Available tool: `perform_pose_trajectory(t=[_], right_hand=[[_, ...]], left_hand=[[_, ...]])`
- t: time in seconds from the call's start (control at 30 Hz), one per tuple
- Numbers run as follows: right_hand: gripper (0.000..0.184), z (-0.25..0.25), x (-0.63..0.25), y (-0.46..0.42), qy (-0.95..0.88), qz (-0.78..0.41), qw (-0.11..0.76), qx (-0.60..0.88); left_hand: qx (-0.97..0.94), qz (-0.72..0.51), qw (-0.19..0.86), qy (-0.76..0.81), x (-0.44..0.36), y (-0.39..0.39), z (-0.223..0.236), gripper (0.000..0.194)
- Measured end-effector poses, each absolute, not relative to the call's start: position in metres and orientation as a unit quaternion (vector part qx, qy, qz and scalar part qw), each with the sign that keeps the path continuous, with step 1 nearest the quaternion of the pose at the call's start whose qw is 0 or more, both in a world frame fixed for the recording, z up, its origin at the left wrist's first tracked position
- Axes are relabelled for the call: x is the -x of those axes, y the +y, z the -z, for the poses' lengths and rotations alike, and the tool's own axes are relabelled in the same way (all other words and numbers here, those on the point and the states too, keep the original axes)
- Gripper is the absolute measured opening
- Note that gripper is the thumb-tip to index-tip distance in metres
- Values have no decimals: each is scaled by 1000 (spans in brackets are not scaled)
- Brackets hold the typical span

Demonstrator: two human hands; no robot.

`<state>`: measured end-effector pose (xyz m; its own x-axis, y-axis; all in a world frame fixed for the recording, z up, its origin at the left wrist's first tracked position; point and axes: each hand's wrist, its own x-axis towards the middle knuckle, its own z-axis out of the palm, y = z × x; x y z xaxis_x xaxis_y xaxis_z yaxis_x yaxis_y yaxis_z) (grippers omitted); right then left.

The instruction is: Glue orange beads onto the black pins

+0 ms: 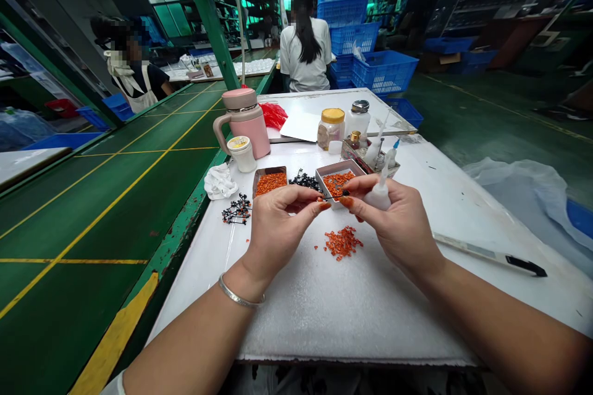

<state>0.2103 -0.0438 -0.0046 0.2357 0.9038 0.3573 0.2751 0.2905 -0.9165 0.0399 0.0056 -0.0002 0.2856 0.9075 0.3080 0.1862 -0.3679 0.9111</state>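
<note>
My left hand (282, 225) pinches a thin black stem piece (334, 197) between thumb and forefinger, its tip orange with beads or glue. My right hand (391, 219) grips a small white squeeze bottle (377, 195), nozzle up, and its fingertips reach toward the same piece. Behind my fingers stand a metal tray of orange beads (270, 182) and a second metal tray of orange beads (337, 180). Loose orange beads (343, 242) lie on the white foam sheet (352, 321) below my hands. Black stem pieces lie in a heap (236, 208) left of my left hand, and another heap (306, 181) sits between the trays.
A pink mug (245, 123), jars and small bottles stand beyond the trays. A white cloth (220, 182) lies at the left. A green conveyor belt (115, 210) runs alongside the bench. A ruler-like tool (491, 254) lies at the right. Co-workers (303, 43) sit farther off near blue crates.
</note>
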Motion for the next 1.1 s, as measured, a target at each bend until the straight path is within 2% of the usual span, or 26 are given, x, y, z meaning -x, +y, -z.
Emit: perform_pose_trajectory(t=[0.4,0.8,1.1], right_hand=[[12,2,-210,-46,-612,-136,537,564],[12,3,-210,-44,-610,-163,552,545],[20,3,-212,-43,-610,-171,544,551]], left_hand=[[-734,-443,350,377,-38,4,2,21],[-761,-451,295,362,-36,5,0,18],[-744,-457,308,378,-34,7,-6,19]])
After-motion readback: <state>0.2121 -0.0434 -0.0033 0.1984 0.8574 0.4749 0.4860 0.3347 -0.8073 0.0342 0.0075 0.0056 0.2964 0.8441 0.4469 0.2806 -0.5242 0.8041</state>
